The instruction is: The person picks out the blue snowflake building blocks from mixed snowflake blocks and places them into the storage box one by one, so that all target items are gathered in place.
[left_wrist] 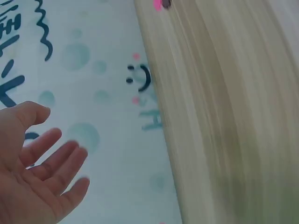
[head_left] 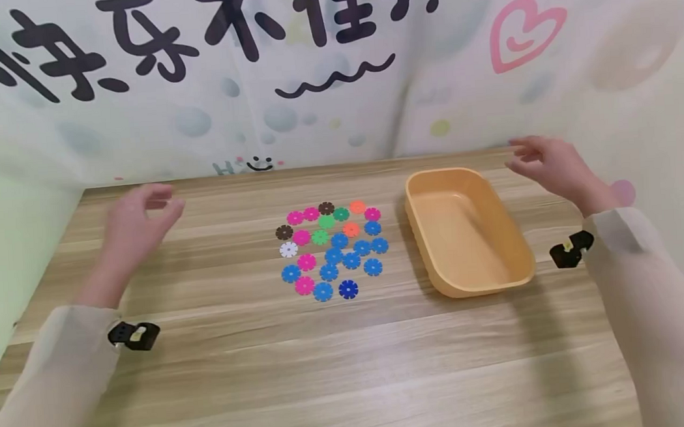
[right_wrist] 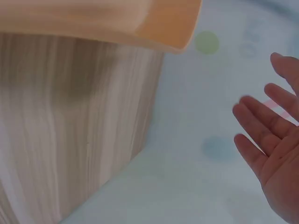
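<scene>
Several notched plastic discs lie flat in a loose cluster mid-table in the head view: blue discs [head_left: 351, 260], pink discs [head_left: 304, 285], green discs [head_left: 320, 237], orange discs [head_left: 351, 229], brown discs [head_left: 284, 232] and a white disc [head_left: 288, 249]. Right of them stands an orange-yellow plastic tray [head_left: 469, 232] with nothing in it. My left hand [head_left: 138, 223] hovers over the table's left side, fingers loosely bent and holding nothing. Beyond the tray's right side my right hand [head_left: 557, 168] is raised, also holding nothing; the right wrist view shows its fingers spread and relaxed.
A printed cloth [head_left: 313, 124] with dark lettering hangs along the back edge of the wooden table [head_left: 351, 369]. Pale surfaces border the table at left and right. Each sleeve carries a small black wrist device [head_left: 134, 336].
</scene>
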